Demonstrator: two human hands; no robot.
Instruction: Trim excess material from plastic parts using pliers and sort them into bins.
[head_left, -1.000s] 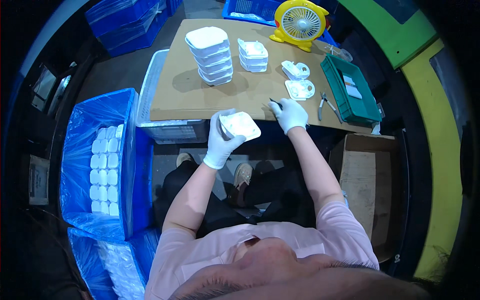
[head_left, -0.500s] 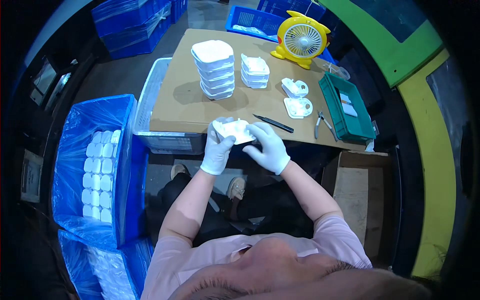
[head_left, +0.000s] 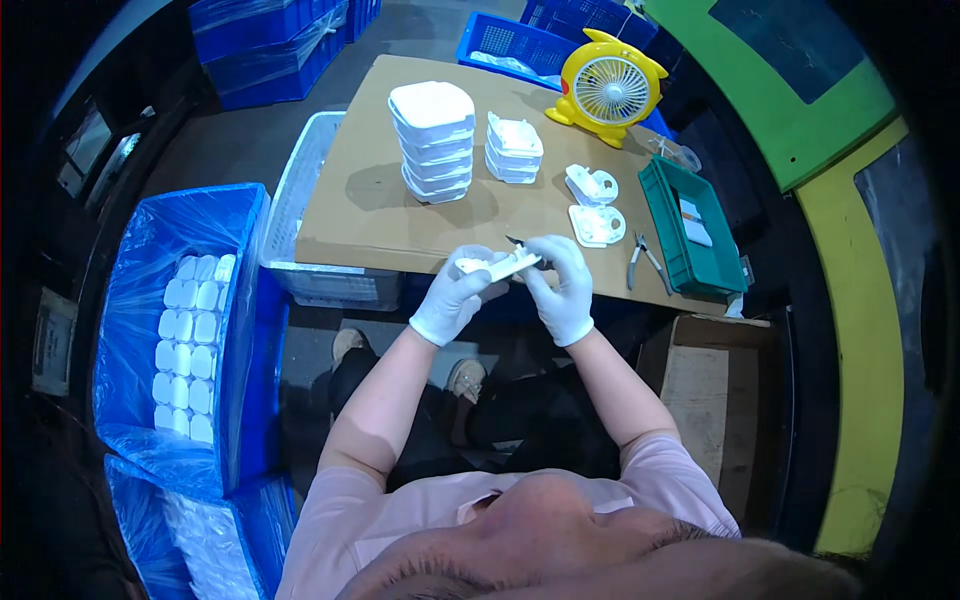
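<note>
Both my hands wear white gloves and meet just over the near edge of the cardboard-topped table (head_left: 340,225). My left hand (head_left: 456,295) grips a white plastic part (head_left: 512,264), now tilted nearly edge-on. My right hand (head_left: 562,290) pinches its right end between thumb and fingers. Behind my right hand lies a dark slim tool (head_left: 514,240), mostly hidden. To the right are two white parts with round holes, one (head_left: 598,227) nearer and one (head_left: 590,184) farther. Cutting pliers (head_left: 645,265) lie beside them with handles spread.
A tall stack of white parts (head_left: 432,140) and a shorter stack (head_left: 514,148) stand farther back. A yellow fan (head_left: 612,88) and a green tray (head_left: 690,225) occupy the right side. A blue, film-lined crate (head_left: 125,300) holds white pieces in rows at left. An open carton (head_left: 700,400) sits at right.
The white part has been tipped from lying flat to nearly edge-on. My right hand has risen slightly and closed on its end, now covering most of the dark tool.
</note>
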